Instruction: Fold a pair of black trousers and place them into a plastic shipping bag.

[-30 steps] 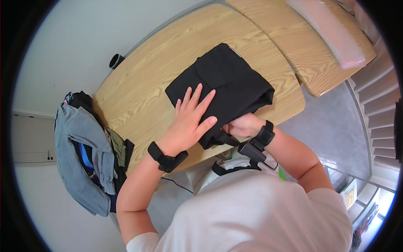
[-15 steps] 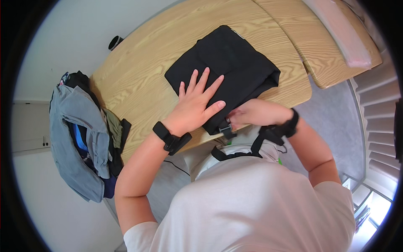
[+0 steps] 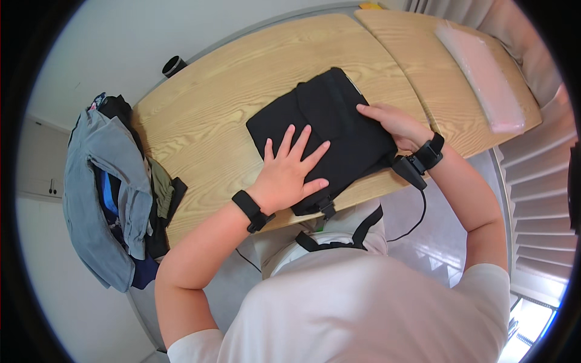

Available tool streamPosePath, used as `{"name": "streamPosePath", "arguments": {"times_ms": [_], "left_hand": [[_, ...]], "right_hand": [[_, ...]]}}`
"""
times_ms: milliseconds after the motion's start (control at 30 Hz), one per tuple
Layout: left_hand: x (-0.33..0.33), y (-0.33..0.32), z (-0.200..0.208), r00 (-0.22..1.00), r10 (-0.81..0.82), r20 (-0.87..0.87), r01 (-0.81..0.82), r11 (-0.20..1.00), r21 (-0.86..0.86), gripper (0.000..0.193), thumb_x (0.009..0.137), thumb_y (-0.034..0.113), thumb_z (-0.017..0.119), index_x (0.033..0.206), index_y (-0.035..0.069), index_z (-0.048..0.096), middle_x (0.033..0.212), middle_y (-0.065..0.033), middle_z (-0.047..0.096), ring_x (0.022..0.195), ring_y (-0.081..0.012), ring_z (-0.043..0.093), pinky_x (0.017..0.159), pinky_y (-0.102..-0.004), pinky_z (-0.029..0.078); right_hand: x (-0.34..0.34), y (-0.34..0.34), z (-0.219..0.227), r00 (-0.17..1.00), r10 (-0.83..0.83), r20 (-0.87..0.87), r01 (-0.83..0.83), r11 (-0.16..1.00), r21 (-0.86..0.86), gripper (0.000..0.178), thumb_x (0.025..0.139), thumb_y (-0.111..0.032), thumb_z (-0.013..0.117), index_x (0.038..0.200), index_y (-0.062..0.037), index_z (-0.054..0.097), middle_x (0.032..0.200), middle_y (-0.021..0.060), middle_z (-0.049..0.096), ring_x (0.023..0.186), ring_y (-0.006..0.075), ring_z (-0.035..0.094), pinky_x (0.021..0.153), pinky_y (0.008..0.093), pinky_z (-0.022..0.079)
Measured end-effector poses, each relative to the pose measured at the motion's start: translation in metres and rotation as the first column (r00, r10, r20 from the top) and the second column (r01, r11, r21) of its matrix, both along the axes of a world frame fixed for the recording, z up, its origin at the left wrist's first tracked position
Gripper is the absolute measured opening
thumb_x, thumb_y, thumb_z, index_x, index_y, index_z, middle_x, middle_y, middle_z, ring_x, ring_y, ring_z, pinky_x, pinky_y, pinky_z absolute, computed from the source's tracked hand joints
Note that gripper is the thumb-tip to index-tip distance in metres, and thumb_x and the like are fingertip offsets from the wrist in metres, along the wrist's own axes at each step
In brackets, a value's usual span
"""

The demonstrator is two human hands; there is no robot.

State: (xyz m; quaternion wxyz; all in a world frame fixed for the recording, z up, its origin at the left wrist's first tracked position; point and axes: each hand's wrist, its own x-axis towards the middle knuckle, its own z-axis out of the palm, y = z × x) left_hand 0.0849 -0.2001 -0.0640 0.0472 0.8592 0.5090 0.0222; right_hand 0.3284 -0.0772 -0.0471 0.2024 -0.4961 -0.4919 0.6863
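A folded black garment [image 3: 321, 115] lies near the front edge of the wooden table, a flap-like panel on its upper face and a dark buckle [image 3: 327, 207] on its near edge. My left hand [image 3: 289, 172] rests flat on its near left part, fingers spread. At the garment's right edge is my right hand [image 3: 396, 125], with one fingertip on the top cloth and the other fingers curled at the side, partly hidden. Black straps with small devices circle both my wrists.
A pile of clothes [image 3: 115, 187], with a grey garment outermost, hangs at the table's left end. A black cup-shaped object [image 3: 174, 66] stands by the far left edge. On the right tabletop section [image 3: 417, 48] lies a long pinkish plastic-wrapped package [image 3: 484, 78].
My right hand has moved from the buckle at the near edge up to the garment's right edge. The left hand stays spread on the cloth. The whole view has shifted slightly.
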Motion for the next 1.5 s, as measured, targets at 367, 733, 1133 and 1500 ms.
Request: {"name": "streamPosePath", "arguments": {"times_ms": [367,733,1133,1500], "left_hand": [[-0.042,-0.013,0.030,0.945,0.006,0.327,0.050,0.985,-0.163,0.077,0.078,0.035,0.070,0.143,0.013,0.036,0.154,-0.0198,0.016,0.141,-0.0433,0.010,0.111,-0.0536,0.018],[0.010,-0.007,0.016,0.963,-0.079,0.257,0.120,0.982,-0.148,0.065,0.083,0.009,0.064,0.141,0.009,0.036,0.148,-0.0281,0.019,0.135,-0.0529,0.019,0.107,-0.0503,0.032],[0.032,0.030,0.007,0.961,-0.091,0.260,0.137,0.976,-0.166,0.065,0.083,0.009,0.064,0.142,0.014,0.037,0.152,-0.0238,0.016,0.136,-0.0513,0.016,0.108,-0.0513,0.030],[0.031,0.034,0.008,0.952,-0.093,0.293,0.147,0.974,-0.171,0.064,0.084,0.011,0.064,0.142,0.015,0.037,0.151,-0.0245,0.017,0.136,-0.0515,0.017,0.109,-0.0508,0.029]], "right_hand": [[0.003,-0.013,-0.013,0.949,-0.101,-0.300,0.001,0.949,-0.316,0.040,0.091,-0.008,0.058,0.128,0.0039,0.048,0.120,0.0177,0.060,0.105,0.0282,0.062,0.094,0.0387,0.050],[0.072,0.037,-0.008,0.996,-0.074,0.046,0.068,0.991,0.114,0.034,0.088,-0.013,0.061,0.118,0.0045,0.057,0.109,0.0156,0.065,0.093,0.0225,0.065,0.083,0.0325,0.052],[0.308,0.113,-0.016,0.057,-0.649,0.758,-0.049,0.757,0.652,0.031,0.079,-0.022,0.065,0.098,0.0016,0.065,0.102,0.0237,0.064,0.099,0.0368,0.062,0.087,0.0419,0.049],[0.319,0.118,-0.017,0.047,-0.793,0.607,-0.055,0.605,0.794,0.020,0.083,-0.022,0.060,0.088,-0.0059,0.072,0.090,0.0187,0.068,0.086,0.0346,0.066,0.077,0.0417,0.053]]}}
